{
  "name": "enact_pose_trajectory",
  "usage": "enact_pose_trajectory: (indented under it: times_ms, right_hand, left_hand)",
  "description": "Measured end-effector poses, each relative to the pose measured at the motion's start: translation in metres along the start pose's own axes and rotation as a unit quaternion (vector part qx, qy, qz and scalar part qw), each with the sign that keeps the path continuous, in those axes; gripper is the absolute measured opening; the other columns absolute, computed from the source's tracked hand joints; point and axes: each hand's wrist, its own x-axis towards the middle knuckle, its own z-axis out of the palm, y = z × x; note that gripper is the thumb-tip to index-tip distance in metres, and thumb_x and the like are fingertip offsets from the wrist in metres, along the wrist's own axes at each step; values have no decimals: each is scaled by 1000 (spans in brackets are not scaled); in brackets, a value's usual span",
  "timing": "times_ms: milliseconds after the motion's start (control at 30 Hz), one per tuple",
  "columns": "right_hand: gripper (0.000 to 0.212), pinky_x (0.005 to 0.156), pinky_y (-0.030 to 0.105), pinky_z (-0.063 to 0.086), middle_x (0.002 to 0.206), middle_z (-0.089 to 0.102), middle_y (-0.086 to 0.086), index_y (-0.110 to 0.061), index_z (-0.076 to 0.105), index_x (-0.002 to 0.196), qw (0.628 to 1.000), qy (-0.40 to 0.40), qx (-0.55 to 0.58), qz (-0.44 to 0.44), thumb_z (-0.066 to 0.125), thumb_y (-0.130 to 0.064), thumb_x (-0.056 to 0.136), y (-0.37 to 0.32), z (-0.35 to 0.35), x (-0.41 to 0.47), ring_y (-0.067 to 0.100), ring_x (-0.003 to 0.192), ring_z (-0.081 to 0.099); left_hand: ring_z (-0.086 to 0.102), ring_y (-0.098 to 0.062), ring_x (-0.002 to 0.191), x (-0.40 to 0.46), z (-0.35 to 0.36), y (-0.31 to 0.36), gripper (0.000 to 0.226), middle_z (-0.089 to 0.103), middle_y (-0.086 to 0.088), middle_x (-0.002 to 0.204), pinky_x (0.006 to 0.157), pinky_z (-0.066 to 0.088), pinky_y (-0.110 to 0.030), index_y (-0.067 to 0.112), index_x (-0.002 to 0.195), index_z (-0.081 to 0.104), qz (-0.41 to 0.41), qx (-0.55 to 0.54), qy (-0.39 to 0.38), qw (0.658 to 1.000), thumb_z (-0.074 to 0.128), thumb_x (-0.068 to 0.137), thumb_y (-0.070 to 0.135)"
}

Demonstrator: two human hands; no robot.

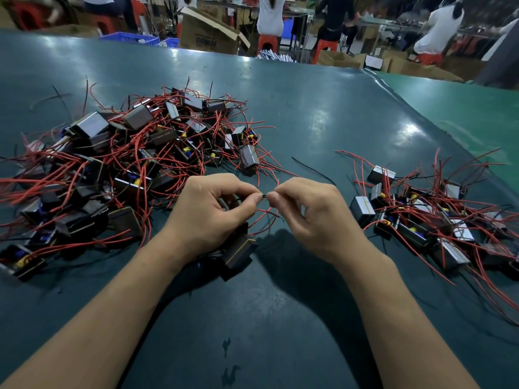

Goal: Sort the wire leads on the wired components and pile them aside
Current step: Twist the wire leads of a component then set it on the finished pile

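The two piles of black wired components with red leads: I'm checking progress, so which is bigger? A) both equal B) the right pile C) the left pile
C: the left pile spreads wider and holds visibly more components than the right pile.

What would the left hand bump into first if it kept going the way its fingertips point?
The left hand points rightward, pinching a black wire. It would almost at once meet the right hand, whose fingertips pinch the same wire, nearly touching.
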Motion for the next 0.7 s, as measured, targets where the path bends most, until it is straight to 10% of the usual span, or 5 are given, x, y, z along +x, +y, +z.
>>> enact_pose_trajectory:
  times_ms: [100, 267, 300, 433, 700]
  right_hand:
    - [35, 46, 20, 31, 48, 44, -9, -13, 63, 61, 969, 11, 170, 178, 56, -17, 95, -10, 5, 2, 5, 45, 37]
    - [34, 32, 15, 18, 42, 30, -9, -19, 48, 55, 659, -8, 548, 515, 49, -17, 89, -18, 10, 12, 7, 35, 22]
    - [33, 32, 15, 19, 43, 35, -8, -18, 51, 58, 673, -8, 538, 507, 52, -19, 91, -18, 9, 11, 6, 35, 26]
    - [33, 50, 25, 43, 50, 59, -4, -14, 69, 64, 956, 52, 143, 250, 64, -29, 92, -17, 9, 3, 10, 46, 53]
    - [12, 63, 6, 36, 79, 62, -7, -5, 74, 94, 995, 48, 66, 54, 74, -3, 82, -1, -3, 2, 9, 66, 54]
  left_hand:
    - [57, -3, 61, 1, 1, 2, 7, 68, 0, 72, 59, 39, -11, 7, 82, 77, 53, 31, 18, 998, 71, 84, 10]
    - [60, -15, 60, 0, 8, 4, 8, 67, -2, 71, 56, 42, -17, 6, 81, 77, 93, 79, 31, 992, 70, 83, 9]
    - [60, -17, 59, 0, 9, 3, 9, 67, -2, 70, 56, 43, -19, 7, 81, 77, 88, 86, 37, 992, 69, 83, 9]
    - [60, -14, 60, 1, 7, -1, 10, 67, 0, 69, 57, 46, -24, 10, 81, 77, 56, 88, 52, 993, 68, 83, 15]
    - [55, 5, 60, 1, 6, -1, 7, 65, 11, 70, 60, 38, -9, 10, 80, 76, 13, 56, 65, 996, 72, 85, 12]
